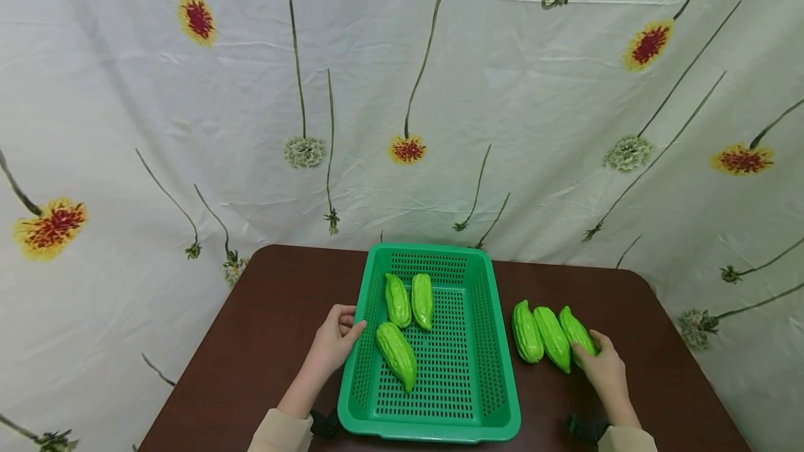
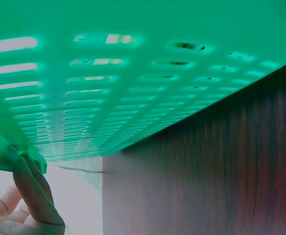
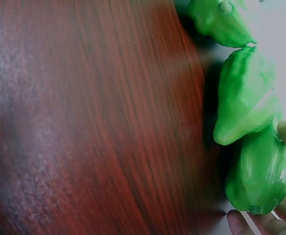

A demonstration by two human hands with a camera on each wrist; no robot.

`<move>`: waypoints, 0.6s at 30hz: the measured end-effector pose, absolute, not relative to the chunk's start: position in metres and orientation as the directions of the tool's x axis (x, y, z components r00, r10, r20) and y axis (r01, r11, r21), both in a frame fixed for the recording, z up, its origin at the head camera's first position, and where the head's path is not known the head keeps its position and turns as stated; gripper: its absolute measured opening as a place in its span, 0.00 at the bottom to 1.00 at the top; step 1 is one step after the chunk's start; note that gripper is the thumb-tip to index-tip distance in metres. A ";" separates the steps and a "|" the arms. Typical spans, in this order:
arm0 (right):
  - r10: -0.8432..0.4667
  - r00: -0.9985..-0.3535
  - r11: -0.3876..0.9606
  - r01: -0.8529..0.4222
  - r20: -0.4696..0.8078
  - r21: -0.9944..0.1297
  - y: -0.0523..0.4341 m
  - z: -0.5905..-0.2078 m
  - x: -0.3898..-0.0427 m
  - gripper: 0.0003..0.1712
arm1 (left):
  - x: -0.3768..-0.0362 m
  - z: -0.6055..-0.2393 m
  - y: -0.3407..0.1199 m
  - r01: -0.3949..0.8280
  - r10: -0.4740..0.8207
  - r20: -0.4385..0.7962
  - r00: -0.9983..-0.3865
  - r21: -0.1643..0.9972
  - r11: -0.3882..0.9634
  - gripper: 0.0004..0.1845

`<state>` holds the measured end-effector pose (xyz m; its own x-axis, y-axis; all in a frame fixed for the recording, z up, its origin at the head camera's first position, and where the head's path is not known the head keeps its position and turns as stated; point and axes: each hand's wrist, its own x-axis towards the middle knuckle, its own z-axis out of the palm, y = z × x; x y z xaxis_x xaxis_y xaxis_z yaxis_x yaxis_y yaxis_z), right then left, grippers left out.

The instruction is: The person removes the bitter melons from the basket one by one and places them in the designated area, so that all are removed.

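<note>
A green plastic basket (image 1: 433, 430) with slotted walls stands on the table, three bitter melons lying in its left half: two side by side (image 1: 422, 300) farther back and one (image 1: 398, 356) nearer. My left hand (image 1: 333, 342) holds the basket's left rim, its fingers (image 2: 33, 188) at the rim in the left wrist view. Right of the basket, three more bitter melons lie in a slanting row. With thumb and fingers on either side, my right hand (image 1: 603, 367) grips the near end of the rightmost bitter melon (image 3: 260, 171). The middle bitter melon (image 1: 553, 337) lies right beside it.
The dark brown wooden table (image 1: 270, 312) has rounded far corners. Behind it hangs a white cloth (image 1: 352, 187) printed with flowers. Black wrist straps (image 1: 587, 430) show at both sleeves.
</note>
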<state>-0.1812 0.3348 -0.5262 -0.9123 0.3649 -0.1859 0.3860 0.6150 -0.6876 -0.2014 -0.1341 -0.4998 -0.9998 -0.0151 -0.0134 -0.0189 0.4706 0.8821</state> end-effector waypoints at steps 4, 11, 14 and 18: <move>0.361 -0.913 0.611 0.385 -0.190 -0.691 0.337 -0.527 -0.180 0.44 | -0.202 -0.500 -0.134 -0.013 -0.012 -0.008 -1.000 0.882 0.472 0.19; 0.380 -0.918 0.612 0.343 -0.116 -0.712 0.335 -0.517 -0.179 0.41 | -0.201 -0.500 -0.134 -0.001 -0.003 0.000 -1.000 0.882 0.472 0.19; 0.394 -0.916 0.608 0.322 -0.077 -0.726 0.333 -0.508 -0.180 0.40 | -0.201 -0.500 -0.135 0.002 -0.001 0.003 -1.000 0.881 0.473 0.19; 0.412 -0.911 0.597 0.279 -0.011 -0.752 0.327 -0.495 -0.182 0.40 | -0.201 -0.499 -0.135 0.002 -0.001 0.003 -1.000 0.878 0.478 0.19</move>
<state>-0.1815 0.3272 -0.4955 -0.9111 0.4121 -0.0110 0.2792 0.5971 -0.7520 -0.2010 -0.1347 -0.4992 -1.0000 -0.0010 0.0027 0.0019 0.4778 0.8785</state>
